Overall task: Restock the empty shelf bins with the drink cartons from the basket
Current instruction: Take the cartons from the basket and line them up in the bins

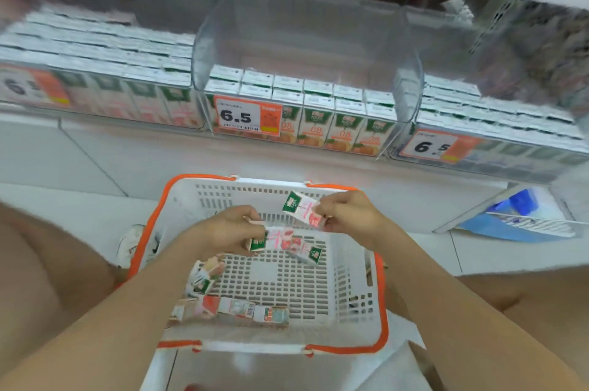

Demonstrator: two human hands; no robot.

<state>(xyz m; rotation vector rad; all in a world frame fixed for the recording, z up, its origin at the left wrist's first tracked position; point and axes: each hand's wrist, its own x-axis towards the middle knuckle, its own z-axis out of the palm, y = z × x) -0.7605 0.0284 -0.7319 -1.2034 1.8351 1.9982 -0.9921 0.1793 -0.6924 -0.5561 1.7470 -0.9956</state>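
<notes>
crouched right over the basket [379,320], parked on the floor [79,199] directly under both hands to keep the reach short. got one pink carton [302,209] pinched by its end in the right hand [350,215], fingers clamped tight on it, tilted up and clear of the basket's far wall, probably to swing straight up and forward. got a second carton [259,243] wrapped in the left hand [229,231], just below and beside the right hand, lower down inside the basket. guessing two at once to save trips. can't tell about the third carton [310,254] just past the left fingertips: held too, or only lying there. more loose cartons [229,311] lying flat back behind both wrists, plus a small heap [204,277] under the left forearm, so plenty left to do. well ahead of and above the hands, a clear bin [306,39] with orange cartons [344,132] lined up only along its front behind a 6.5 price tag [247,118], bare room at the back, so most likely the drop spot. worth watching that pinch grip on the way up, looks easy to fumble.
</notes>
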